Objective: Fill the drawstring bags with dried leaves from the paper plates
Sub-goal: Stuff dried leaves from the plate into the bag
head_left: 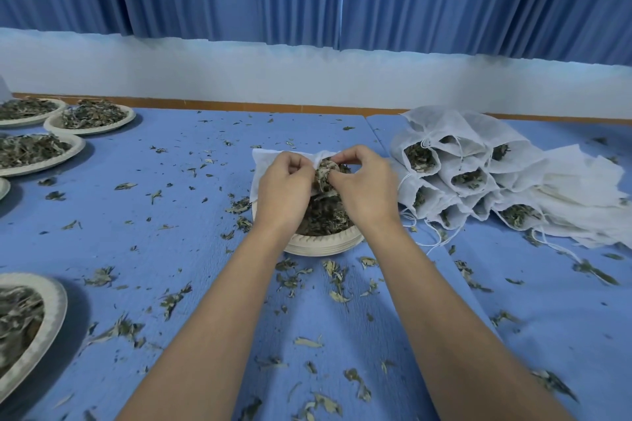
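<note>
A white drawstring bag (265,161) lies over the far rim of a stack of paper plates (325,243) in the middle of the blue table. My left hand (285,184) grips the bag's mouth. My right hand (366,181) pinches a wad of dried leaves (325,174) at that mouth, thumb and fingers curled round it. More dried leaves (323,215) fill the top plate below both hands. My hands hide most of the bag's opening.
A pile of filled white bags (455,167) lies on its side at the right, with flat bags (581,202) beside it. Leaf-filled plates (92,118) stand along the left edge, one (30,325) near me. Loose leaves litter the blue table (171,249).
</note>
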Tool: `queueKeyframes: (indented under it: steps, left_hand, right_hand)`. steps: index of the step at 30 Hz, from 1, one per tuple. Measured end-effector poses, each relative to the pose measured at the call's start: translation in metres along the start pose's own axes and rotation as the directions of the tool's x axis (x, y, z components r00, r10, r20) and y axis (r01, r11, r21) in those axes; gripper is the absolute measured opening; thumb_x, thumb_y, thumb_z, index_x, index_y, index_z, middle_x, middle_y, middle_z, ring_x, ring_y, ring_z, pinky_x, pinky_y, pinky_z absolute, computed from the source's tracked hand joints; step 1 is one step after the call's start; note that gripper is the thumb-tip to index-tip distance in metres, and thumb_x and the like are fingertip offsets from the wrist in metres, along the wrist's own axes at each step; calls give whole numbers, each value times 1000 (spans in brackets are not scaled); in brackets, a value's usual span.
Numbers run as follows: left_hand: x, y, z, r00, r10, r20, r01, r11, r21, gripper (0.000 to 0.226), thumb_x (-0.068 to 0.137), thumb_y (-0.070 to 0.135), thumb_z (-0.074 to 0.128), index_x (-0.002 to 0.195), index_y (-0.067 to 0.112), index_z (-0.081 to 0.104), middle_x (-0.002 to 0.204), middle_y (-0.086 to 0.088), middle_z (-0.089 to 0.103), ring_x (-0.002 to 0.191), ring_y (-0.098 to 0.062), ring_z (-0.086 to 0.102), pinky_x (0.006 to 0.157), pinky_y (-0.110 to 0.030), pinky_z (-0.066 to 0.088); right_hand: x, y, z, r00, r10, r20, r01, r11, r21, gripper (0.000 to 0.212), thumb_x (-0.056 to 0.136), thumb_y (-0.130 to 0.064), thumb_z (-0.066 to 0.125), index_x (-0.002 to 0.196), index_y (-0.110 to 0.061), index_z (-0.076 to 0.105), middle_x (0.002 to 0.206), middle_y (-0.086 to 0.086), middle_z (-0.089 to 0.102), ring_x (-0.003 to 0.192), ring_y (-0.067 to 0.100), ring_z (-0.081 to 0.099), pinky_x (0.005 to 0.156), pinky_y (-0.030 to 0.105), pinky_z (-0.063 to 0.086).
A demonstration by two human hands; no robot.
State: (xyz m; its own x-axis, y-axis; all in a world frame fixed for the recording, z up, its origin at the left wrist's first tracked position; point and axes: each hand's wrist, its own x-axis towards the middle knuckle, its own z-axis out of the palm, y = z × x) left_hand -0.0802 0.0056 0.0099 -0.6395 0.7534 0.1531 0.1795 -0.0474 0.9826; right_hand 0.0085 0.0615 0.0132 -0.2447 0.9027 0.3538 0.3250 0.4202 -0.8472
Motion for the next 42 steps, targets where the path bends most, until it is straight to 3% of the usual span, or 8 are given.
queueKeyframes:
  steps: [2, 6, 9, 17, 24, 31, 37, 42]
  left_hand:
    - [1, 0, -2, 999, -32, 43, 35, 998, -56, 7, 87, 13, 49, 81, 10, 52, 79, -3, 52, 77, -20, 51, 80, -45, 47]
    - [3, -4, -9, 989, 7, 146, -1, 999, -39, 16, 85, 22, 69, 83, 21, 53, 77, 5, 53, 70, -8, 55, 68, -19, 48]
    - [5, -9, -16, 981, 58, 185, -49, 997, -51, 19, 79, 14, 75, 84, 21, 58, 80, 2, 57, 74, -10, 59, 69, -17, 49]
    - [8, -10, -13, 982, 189, 13, -190, 978, 86, 21, 84, 11, 69, 77, 22, 53, 73, 5, 52, 62, 0, 51, 57, -6, 39]
    - [4, -7, -8, 953, 301, -21, -278, 903, 327, 24, 90, 14, 61, 77, 26, 45, 93, 0, 59, 87, -18, 56, 71, -27, 40]
    - [3, 0, -12, 976, 219, -9, -213, 959, 185, 30, 85, 9, 68, 101, 33, 58, 95, 9, 65, 85, -2, 62, 63, 0, 40]
    - [0, 3, -16, 978, 145, 151, -175, 964, 202, 38, 84, 14, 70, 120, 26, 66, 126, 6, 62, 115, -18, 58, 99, -27, 45]
    - [-1, 1, -17, 975, 179, 129, -208, 943, 260, 45, 73, 16, 80, 115, 27, 68, 119, 6, 66, 104, -5, 55, 84, -8, 42]
  right_hand:
    - [1, 0, 0, 1000, -13, -17, 13, 1000, -27, 15, 80, -8, 66, 83, -22, 62, 105, 0, 61, 76, 11, 53, 62, 18, 34]
    - [1, 1, -1, 1000, -3, -10, 3, 999, 32, 13, 79, -10, 71, 80, -20, 63, 86, -4, 63, 76, 7, 56, 60, 13, 37]
    - [2, 0, -4, 991, 115, 63, -124, 975, 185, 10, 79, -10, 73, 77, -18, 67, 73, -6, 65, 68, 8, 60, 64, 17, 48]
    - [6, -7, -13, 882, 262, 391, -446, 731, 517, 21, 89, -6, 58, 83, -18, 74, 91, -3, 73, 83, 13, 69, 81, 30, 58]
    - [4, 3, 0, 958, 177, 224, -251, 895, 367, 16, 85, -6, 67, 99, -12, 74, 74, -8, 66, 62, -3, 57, 71, 18, 51]
    - [2, 3, 1, 957, 219, 191, -287, 812, 508, 21, 78, 2, 73, 73, -16, 66, 65, -1, 67, 62, 6, 64, 60, 13, 52]
    - [4, 4, 3, 947, 286, 145, -317, 765, 560, 34, 75, 2, 76, 89, -16, 50, 83, 5, 55, 68, 14, 63, 59, 18, 52]
    - [3, 4, 2, 939, 275, 207, -344, 760, 552, 19, 77, 0, 76, 80, -12, 61, 76, 2, 63, 61, 6, 63, 59, 12, 53]
